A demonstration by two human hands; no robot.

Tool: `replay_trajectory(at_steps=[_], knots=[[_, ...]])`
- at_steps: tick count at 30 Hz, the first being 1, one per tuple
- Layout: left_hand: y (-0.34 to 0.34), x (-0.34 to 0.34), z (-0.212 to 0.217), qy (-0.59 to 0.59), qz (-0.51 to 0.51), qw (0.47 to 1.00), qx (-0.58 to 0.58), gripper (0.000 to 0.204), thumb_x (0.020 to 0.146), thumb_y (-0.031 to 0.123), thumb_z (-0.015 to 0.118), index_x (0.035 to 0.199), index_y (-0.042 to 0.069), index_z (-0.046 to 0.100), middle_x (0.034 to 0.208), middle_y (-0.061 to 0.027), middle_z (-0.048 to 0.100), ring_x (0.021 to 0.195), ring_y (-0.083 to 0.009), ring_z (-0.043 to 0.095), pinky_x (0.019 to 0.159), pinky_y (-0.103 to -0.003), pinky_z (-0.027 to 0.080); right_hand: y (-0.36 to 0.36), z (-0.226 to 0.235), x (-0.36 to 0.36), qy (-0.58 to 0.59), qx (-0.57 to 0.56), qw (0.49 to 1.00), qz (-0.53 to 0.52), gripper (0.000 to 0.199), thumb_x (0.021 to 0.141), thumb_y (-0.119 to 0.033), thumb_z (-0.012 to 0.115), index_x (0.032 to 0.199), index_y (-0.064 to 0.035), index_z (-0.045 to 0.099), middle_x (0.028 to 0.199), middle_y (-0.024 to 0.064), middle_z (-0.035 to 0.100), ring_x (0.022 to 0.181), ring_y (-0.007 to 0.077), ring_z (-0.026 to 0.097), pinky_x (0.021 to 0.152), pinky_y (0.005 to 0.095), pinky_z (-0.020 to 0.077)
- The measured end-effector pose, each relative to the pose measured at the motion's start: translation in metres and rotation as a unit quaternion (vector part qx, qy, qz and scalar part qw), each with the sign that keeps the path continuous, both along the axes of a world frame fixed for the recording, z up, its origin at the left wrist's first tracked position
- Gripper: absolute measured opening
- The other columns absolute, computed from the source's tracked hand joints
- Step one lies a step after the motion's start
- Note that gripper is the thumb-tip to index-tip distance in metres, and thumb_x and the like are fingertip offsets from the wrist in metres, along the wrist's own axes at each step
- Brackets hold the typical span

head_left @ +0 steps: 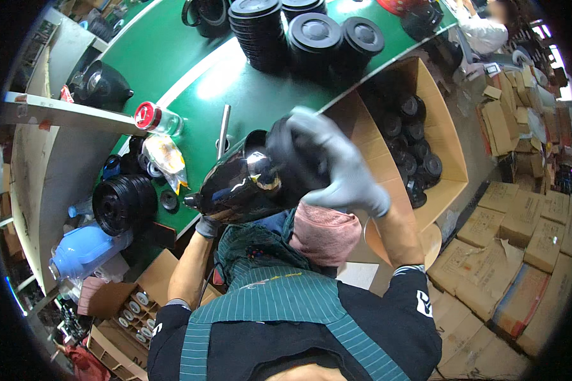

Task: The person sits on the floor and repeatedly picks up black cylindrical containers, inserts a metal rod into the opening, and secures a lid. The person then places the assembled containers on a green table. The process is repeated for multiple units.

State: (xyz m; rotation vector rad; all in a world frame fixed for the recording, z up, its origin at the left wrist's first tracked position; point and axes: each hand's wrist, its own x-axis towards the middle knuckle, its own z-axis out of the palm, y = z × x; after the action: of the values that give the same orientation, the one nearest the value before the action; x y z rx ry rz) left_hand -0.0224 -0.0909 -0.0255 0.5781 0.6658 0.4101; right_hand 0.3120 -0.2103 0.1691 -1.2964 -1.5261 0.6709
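Observation:
A glossy black cone-shaped shell (238, 187) lies tilted above the near edge of the green table, its narrow knobbed tip pointing left. My left hand (208, 226), in a grey glove, supports it from below; most of its fingers are hidden behind the shell. At the wide right end, my gloved right hand (346, 168) is wrapped round a dark round lid-like part (292, 152). Motion blurs this part and the fingers. Whether it touches the shell's rim, I cannot tell. Just behind the shell, a metal rod (224, 130) stands up from the table.
Stacks of black round lids (314, 32) stand at the back of the green table (260, 95). An open cardboard box (448, 149) with several black parts is at the right. A red-lidded jar (162, 119) and stacked black discs (124, 203) are at the left. Flattened cartons (489, 279) cover the right floor.

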Motion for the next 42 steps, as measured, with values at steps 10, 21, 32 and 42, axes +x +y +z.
replay_trajectory(at_steps=[10,21,32,42], knots=[[0.000,-0.003,0.036,-0.185,-0.264,0.946,-0.021,0.074,0.108,0.052,0.061,0.168,0.014,0.040,0.165,-0.0175,0.051,0.153,-0.0328,0.047,0.130,-0.053,0.035,-0.062,-0.025,-0.064,0.008,0.037,0.999,-0.016,0.115,0.064,-0.034,0.098,0.163,-0.0043,0.048,0.171,0.0275,0.034,0.157,0.0455,0.039,0.128,0.0501,0.0329],[0.016,-0.014,0.091,0.118,-0.049,0.802,0.583,0.032,0.102,0.019,0.070,0.127,-0.001,0.074,0.116,-0.0110,0.080,0.106,-0.0215,0.076,0.092,-0.036,0.061,-0.087,-0.041,-0.089,0.231,-0.052,0.966,-0.108,0.115,0.089,-0.060,0.082,0.171,0.0014,0.029,0.170,0.0179,0.039,0.156,0.0276,0.040,0.129,0.0408,0.0309],[0.030,-0.026,0.096,0.118,-0.006,0.839,0.531,0.035,0.093,0.018,0.074,0.120,-0.004,0.077,0.108,-0.0100,0.081,0.101,-0.0178,0.075,0.093,-0.035,0.060,-0.102,-0.016,-0.088,-0.076,-0.057,0.982,-0.164,0.118,0.099,-0.085,0.042,0.172,0.0035,0.016,0.178,0.0283,0.019,0.166,0.0385,0.020,0.134,0.0441,0.0186],[0.021,-0.004,0.180,0.070,-0.023,0.579,0.812,0.043,0.085,0.019,0.075,0.125,0.004,0.077,0.111,-0.0177,0.080,0.101,-0.0369,0.079,0.092,-0.041,0.062,-0.104,-0.023,-0.094,0.215,-0.288,0.928,-0.102,0.084,0.117,-0.059,0.019,0.170,0.0067,0.023,0.173,0.0258,0.034,0.157,0.0370,0.039,0.132,0.0445,0.0273]])
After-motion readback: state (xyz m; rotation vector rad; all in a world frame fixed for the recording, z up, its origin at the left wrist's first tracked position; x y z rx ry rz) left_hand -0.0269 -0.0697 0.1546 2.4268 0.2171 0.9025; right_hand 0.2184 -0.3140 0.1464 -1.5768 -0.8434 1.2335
